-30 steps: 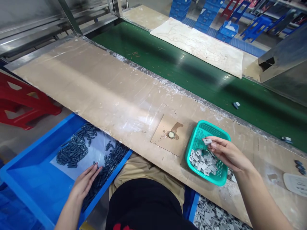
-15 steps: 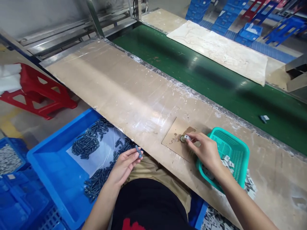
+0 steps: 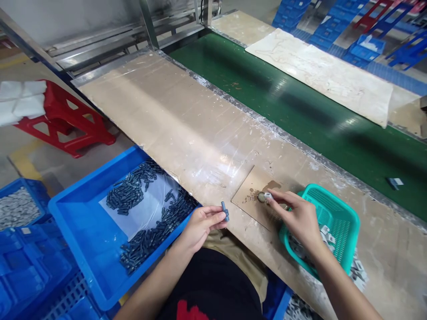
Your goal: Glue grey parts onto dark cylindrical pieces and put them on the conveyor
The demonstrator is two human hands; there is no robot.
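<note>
My left hand point(image 3: 208, 222) pinches a small dark blue-grey pin-like part point(image 3: 224, 211), held upright near the table's front edge. In my right hand point(image 3: 295, 211) a small whitish block-like part point(image 3: 267, 196) is gripped between thumb and fingers. It is right at a small round dish point(image 3: 262, 197) on a stained piece of cardboard point(image 3: 245, 195); whether the two touch I cannot tell. Below my right wrist stands a green basket point(image 3: 350, 218) with white-grey parts point(image 3: 328, 235) in it. To the left, a blue tray point(image 3: 80, 249) holds heaps of dark pin-like parts point(image 3: 125, 195).
Behind the table point(image 3: 160, 115) runs a green conveyor belt point(image 3: 240, 66), with a small dark-and-white piece point(image 3: 395, 182) on it. A red stool point(image 3: 66, 120) stands at the left. More white-grey parts point(image 3: 359, 273) lie beside the basket. Blue crates point(image 3: 30, 262) are stacked lower left.
My left hand has moved right, away from the blue tray and toward the cardboard, with the dark part in it. My right hand stays by the round dish with the whitish part. The view has shifted slightly.
</note>
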